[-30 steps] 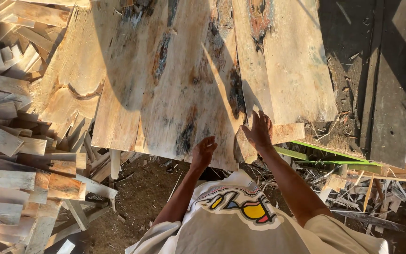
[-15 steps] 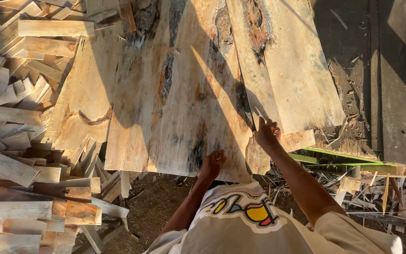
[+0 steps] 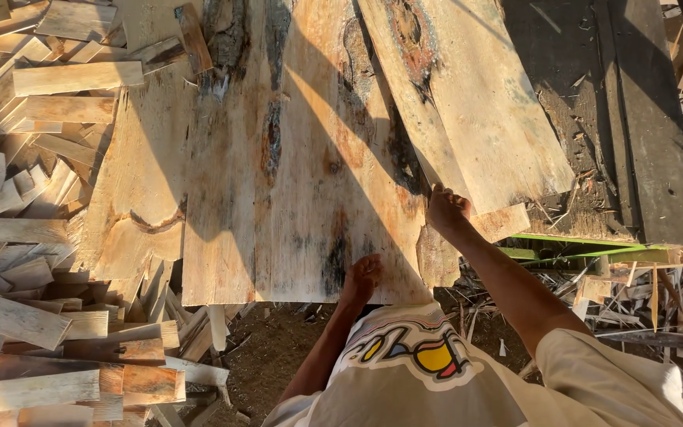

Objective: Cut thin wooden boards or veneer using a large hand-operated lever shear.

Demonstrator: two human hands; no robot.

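A wide, thin sheet of pale wood (image 3: pixel 310 182) with dark stains lies flat in front of me. My left hand (image 3: pixel 361 277) rests curled on its near edge, close to my printed shirt. A second pale sheet (image 3: pixel 468 103) with a dark knot overlaps it on the right, tilted. My right hand (image 3: pixel 446 207) grips that sheet's lower left edge, fingers curled around it. A small torn piece of wood (image 3: pixel 499 224) sticks out just right of that hand.
A heap of short offcut planks (image 3: pixel 33 261) fills the left side. Dark weathered boards (image 3: pixel 634 119) lie at the right, with a green strip (image 3: pixel 571 241) and splinters below them. Bare dirt (image 3: pixel 270 348) shows under the sheet's near edge.
The view has shifted, so the sheets sit further right in frame. Both hands stay on the same sheet edges; the right hand has edged slightly up along the right sheet.
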